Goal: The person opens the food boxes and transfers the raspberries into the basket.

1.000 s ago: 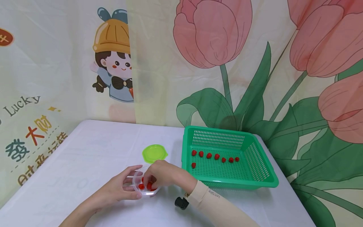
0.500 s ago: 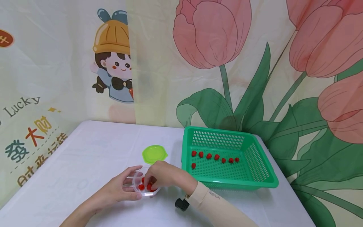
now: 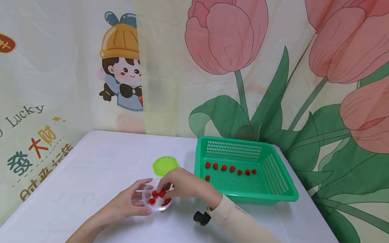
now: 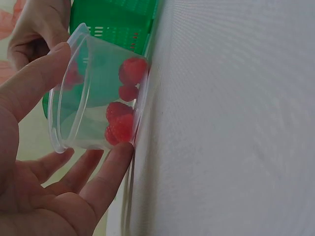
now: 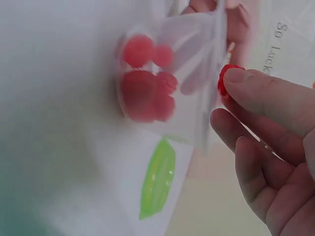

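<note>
A clear plastic tub (image 4: pixel 93 118) stands on the white table, with several raspberries (image 4: pixel 120 123) at its bottom. My left hand (image 3: pixel 127 201) grips it from the left, thumb at the rim and fingertips low on the wall. Over the tub's mouth, my right hand (image 3: pixel 186 184) pinches one raspberry (image 5: pixel 224 82) between thumb and fingers, clearest in the right wrist view. To the right sits a green basket (image 3: pixel 247 196). On its floor lies a row of raspberries (image 3: pixel 224 167), with one more raspberry (image 3: pixel 207 178) in front of the row's left end.
A bright green lid (image 3: pixel 165 164) lies flat on the white tablecloth (image 3: pixel 100 162) behind the tub. The basket's raised left wall stands close to my right forearm. A printed cloth backdrop (image 3: pixel 167 84) hangs behind the table.
My right hand has risen from deep in the tub to its mouth, shifting slightly right, with a raspberry in its fingers. The left hand and tub stay in place.
</note>
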`<control>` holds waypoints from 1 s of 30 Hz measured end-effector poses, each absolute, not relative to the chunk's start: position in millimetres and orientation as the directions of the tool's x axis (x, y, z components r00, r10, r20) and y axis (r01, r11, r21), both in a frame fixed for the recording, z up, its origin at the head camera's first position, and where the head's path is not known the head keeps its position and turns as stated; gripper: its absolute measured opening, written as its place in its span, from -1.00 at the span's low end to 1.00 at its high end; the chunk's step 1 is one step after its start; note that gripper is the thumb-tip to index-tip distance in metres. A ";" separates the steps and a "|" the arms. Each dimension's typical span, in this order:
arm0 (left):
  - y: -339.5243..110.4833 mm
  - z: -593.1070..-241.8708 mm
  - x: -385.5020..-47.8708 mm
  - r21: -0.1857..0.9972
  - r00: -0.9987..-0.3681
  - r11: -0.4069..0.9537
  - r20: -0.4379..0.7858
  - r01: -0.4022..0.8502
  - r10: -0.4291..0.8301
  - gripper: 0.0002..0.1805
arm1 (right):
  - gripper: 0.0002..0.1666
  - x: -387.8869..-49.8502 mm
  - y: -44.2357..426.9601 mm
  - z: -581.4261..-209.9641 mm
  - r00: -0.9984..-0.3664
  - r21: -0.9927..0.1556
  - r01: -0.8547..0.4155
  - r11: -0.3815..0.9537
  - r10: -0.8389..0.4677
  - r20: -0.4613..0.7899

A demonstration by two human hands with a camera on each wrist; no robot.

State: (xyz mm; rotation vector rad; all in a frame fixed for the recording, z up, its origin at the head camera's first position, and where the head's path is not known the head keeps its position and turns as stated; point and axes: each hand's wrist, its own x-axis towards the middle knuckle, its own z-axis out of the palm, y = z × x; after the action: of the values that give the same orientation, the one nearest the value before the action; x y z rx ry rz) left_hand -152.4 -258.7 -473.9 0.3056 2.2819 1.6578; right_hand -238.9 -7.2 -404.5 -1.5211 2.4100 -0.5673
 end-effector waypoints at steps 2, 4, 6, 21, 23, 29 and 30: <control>-257.9 -473.8 -153.1 0.947 -0.933 0.320 -0.126 -0.012 0.338 0.05 | -0.76 -239.7 1.3 -397.8 -0.445 -0.454 -0.805 0.382 -0.895 0.037; -256.9 -473.8 -153.9 0.945 -0.934 0.326 -0.132 -0.017 0.332 0.07 | -0.77 -241.3 10.8 -392.0 -0.460 -0.463 -0.803 0.375 -0.884 0.081; -256.2 -473.7 -154.2 0.943 -0.935 0.332 -0.137 -0.022 0.327 0.07 | -0.76 -243.4 21.9 -387.3 -0.481 -0.475 -0.798 0.371 -0.866 0.132; -257.4 -474.3 -153.9 0.940 -0.936 0.342 -0.130 -0.011 0.326 0.08 | -0.77 -268.1 105.2 -393.8 -0.746 -0.550 -0.647 0.528 -0.586 0.315; -257.3 -474.6 -154.0 0.939 -0.937 0.343 -0.130 -0.011 0.325 0.08 | -0.78 -271.4 113.4 -396.8 -0.763 -0.559 -0.632 0.537 -0.557 0.328; -257.8 -474.4 -153.6 0.941 -0.935 0.337 -0.126 -0.007 0.332 0.08 | -0.75 -277.8 136.0 -402.4 -0.797 -0.548 -0.592 0.591 -0.529 0.291; -258.0 -474.1 -153.2 0.943 -0.934 0.333 -0.127 -0.009 0.333 0.08 | -0.75 -278.5 139.3 -403.1 -0.805 -0.545 -0.581 0.604 -0.528 0.273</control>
State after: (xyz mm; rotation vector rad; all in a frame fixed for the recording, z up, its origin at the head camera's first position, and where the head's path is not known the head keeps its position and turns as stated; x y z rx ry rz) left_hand -153.2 -258.0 -474.1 0.2903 2.3048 1.6325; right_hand -278.5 139.3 -403.1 -1.0001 2.8882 -1.0300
